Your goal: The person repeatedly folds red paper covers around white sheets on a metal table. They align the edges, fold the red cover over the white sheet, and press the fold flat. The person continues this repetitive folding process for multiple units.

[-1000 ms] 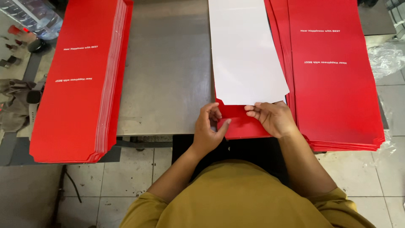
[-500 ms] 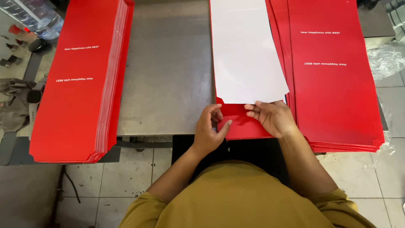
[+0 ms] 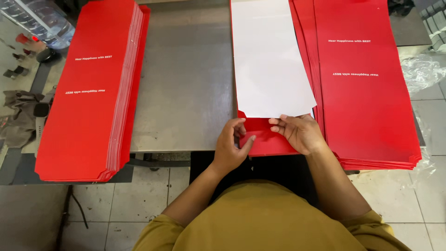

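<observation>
My left hand [image 3: 231,145] rests on the near end of a red card sheet [image 3: 265,138] that lies on the grey metal table [image 3: 186,88], at the table's front edge and directly in front of my body. The fingers of this hand are curled, with the thumb and fingertips pinching the left part of the sheet's red bottom flap. My right hand [image 3: 299,133] sits just beside it on the right, palm down, fingers bent and pressing along the line where the sheet's white inner face [image 3: 269,60] meets the red flap; its fingertips touch the lower edge of the white face. The white face runs away from me up the table, slightly tilted. To the right, touching the sheet's edge and partly under my right hand, lies a stack of flat red sheets [image 3: 367,88] with white lettering, fanned at its left side. A second stack of red sheets [image 3: 90,90] lies on the left part of the table, well apart from my hands, overhanging the front edge. A clear plastic wrap [image 3: 420,72] lies beyond the right stack. The floor below is tiled.
</observation>
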